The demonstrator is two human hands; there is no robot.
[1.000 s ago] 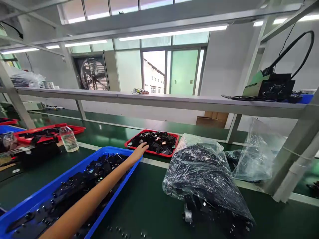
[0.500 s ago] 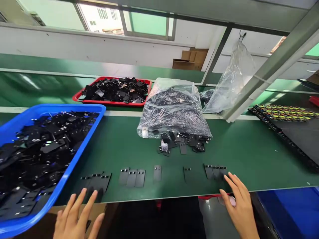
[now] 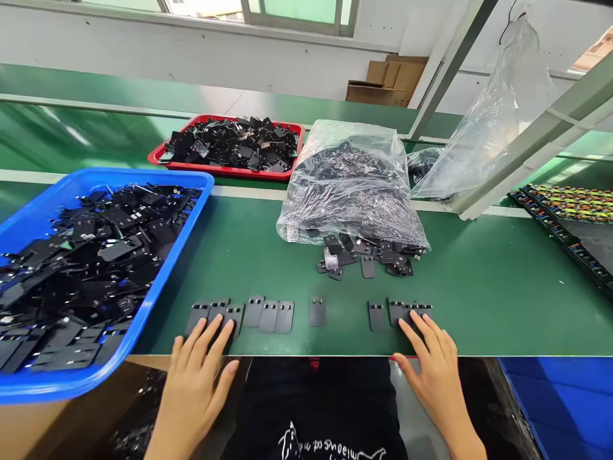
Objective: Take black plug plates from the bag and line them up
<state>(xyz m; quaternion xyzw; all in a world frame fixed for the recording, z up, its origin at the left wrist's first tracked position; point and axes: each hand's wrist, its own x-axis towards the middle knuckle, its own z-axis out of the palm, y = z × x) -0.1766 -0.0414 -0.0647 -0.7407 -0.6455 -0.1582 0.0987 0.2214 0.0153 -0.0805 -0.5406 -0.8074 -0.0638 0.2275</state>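
The left hand (image 3: 194,374) is at the front edge of the green tabletop (image 3: 479,287), its fingers spread and thumb well apart. Its fingertips are over the lower ends of the leftmost cluster of black plates (image 3: 234,321); no grip is visible. The right hand (image 3: 433,367) has its fingers close together and its thumb held wide. Its fingertips overlap the rightmost cluster (image 3: 395,312), whose exact count they partly hide. Whether either hand presses on the plates cannot be told.

The plates lie flat in a rough row, paired studs toward the far end. Between the hands are a cluster of three (image 3: 269,317), a single plate (image 3: 317,314) apart from it, and another single plate (image 3: 376,317) near the rightmost cluster.

A blue tray (image 3: 52,388) heaped with black parts stands left of the row. Behind it is a red tray (image 3: 225,170), also heaped. Beside the red tray lies a clear plastic bag (image 3: 354,191) of black parts, with loose pieces (image 3: 368,267) at its near edge.
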